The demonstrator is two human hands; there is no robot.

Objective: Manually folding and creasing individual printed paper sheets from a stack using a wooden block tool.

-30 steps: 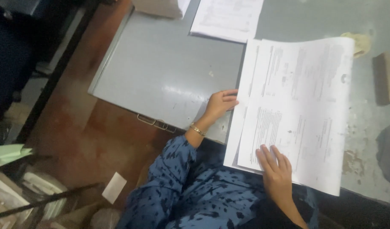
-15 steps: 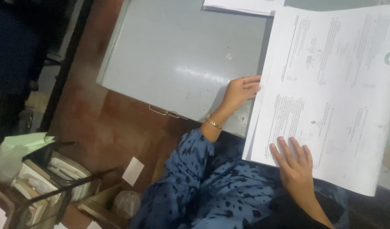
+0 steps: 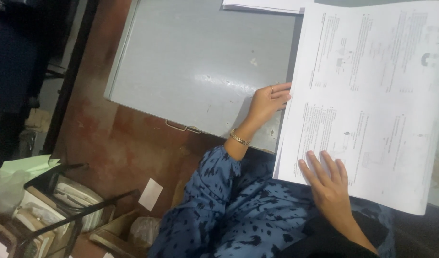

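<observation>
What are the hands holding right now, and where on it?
The left hand grips the left edge of the large printed sheet; the right hand lies flat on its lower left corner, pressing rather than gripping.

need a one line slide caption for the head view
Left hand grips the edge of a large printed sheet on a grey metal desk; right hand lies flat on it.
</observation>
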